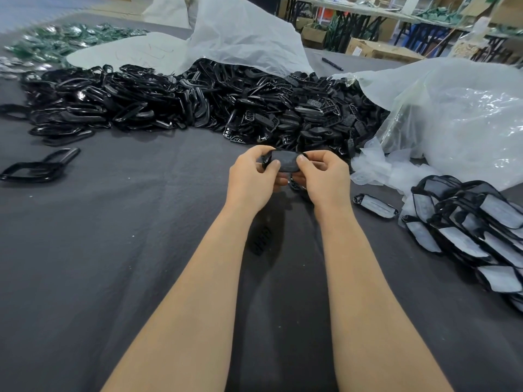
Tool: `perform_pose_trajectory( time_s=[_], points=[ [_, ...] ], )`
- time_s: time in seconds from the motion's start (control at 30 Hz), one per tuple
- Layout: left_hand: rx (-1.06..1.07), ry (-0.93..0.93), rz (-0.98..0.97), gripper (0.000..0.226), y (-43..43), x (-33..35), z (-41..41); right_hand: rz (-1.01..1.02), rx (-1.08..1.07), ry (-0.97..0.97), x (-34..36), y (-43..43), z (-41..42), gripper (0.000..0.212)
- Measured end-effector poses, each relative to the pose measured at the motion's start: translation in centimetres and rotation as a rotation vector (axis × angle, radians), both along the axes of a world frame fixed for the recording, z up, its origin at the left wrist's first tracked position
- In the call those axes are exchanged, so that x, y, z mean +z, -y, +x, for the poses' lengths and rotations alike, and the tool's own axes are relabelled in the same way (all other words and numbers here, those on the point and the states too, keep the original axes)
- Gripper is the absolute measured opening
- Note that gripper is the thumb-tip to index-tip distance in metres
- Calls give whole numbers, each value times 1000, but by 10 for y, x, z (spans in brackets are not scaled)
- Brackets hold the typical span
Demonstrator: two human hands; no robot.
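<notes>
Forearms reach up from the bottom edge of the frame and meet just above its centre, where the left hand (254,181) and the right hand (325,179) share one small black oval part (284,162) with a grey mesh face. Each hand's grip is narrow and closed on the part: the thumbs press on its near face from either side while the curled fingers hold it from behind, lifted clear of the dark grey tabletop (113,250). Another black piece (261,241) lies flat on the tabletop between the forearms. Across the upper middle of the frame runs a wide heap of black plastic rings (127,103), merging to the right into a heap of black slotted pieces (305,114) that spills from under a white plastic sheet (240,32). Two loose rings (39,168) lie at the left edge. At the right, a crumpled clear bag (458,114) sits above a stack of mesh-faced parts (469,224), and a single mesh-faced part (375,205) lies just left of that stack. Green parts (70,38) fill the upper left corner, blurred. A black pen (332,64) lies beyond the heaps, right of centre near the top.
</notes>
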State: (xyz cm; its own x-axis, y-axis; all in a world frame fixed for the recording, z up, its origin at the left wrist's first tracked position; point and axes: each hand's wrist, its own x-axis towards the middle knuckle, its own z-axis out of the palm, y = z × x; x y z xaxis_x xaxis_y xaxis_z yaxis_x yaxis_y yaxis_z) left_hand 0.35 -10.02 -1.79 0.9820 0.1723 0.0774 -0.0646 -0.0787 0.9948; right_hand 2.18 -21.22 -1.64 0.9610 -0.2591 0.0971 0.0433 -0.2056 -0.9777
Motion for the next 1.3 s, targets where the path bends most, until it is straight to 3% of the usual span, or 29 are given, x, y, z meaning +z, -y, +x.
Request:
perform_pose_trajectory(
  time_s=[0.17, 0.43, 0.7, 1.3],
  points=[
    [-1, -19, -36, 21, -1, 0, -1, -30, 26, -8, 0, 0, 0, 2],
    [-9, -14, -38, 25, -2, 0, -1, -159, 147, 23, 1, 5, 0, 7],
    [-49, -6, -81, 27, -3, 2, -3, 11, 130, 43, 3, 3, -3, 22],
    [-2, -9, 19, 23, 0, -2, 0, -226, 82, 93, -2, 2, -3, 14]
  ],
)
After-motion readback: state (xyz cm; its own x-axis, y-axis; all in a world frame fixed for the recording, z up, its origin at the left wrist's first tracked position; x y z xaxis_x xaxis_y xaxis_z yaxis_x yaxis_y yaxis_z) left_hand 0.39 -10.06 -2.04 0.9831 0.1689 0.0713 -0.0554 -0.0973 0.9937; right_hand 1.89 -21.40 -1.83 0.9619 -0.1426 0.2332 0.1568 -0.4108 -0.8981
